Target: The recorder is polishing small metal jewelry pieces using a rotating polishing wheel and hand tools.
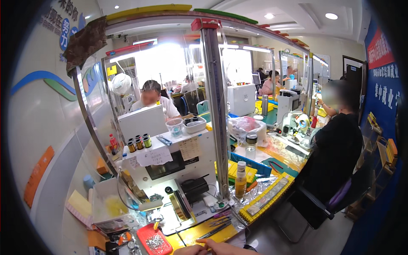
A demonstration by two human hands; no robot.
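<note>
My left hand (190, 250) and my right hand (221, 247) come together at the lower edge, over the near end of a yellow work surface (189, 236). Both have their fingers curled in close to each other; anything between the fingertips is too small or hidden to make out. Just beyond my hands, slim dark tweezers or pen-like tools (214, 229) lie on the yellow surface. Left of my left hand sits a red tray (146, 229) holding many tiny silvery pieces. Ahead stands a white bench machine (178, 146) with a lit recess and a shiny gold-toned roller (182, 207).
A metal post (214, 106) rises beside the machine. To the right are a bottle of amber liquid (241, 180) and a long yellow-edged tray (267, 197). Thread spools (139, 143) stand on the machine. A person in black (340, 144) sits at right; another sits behind the machine.
</note>
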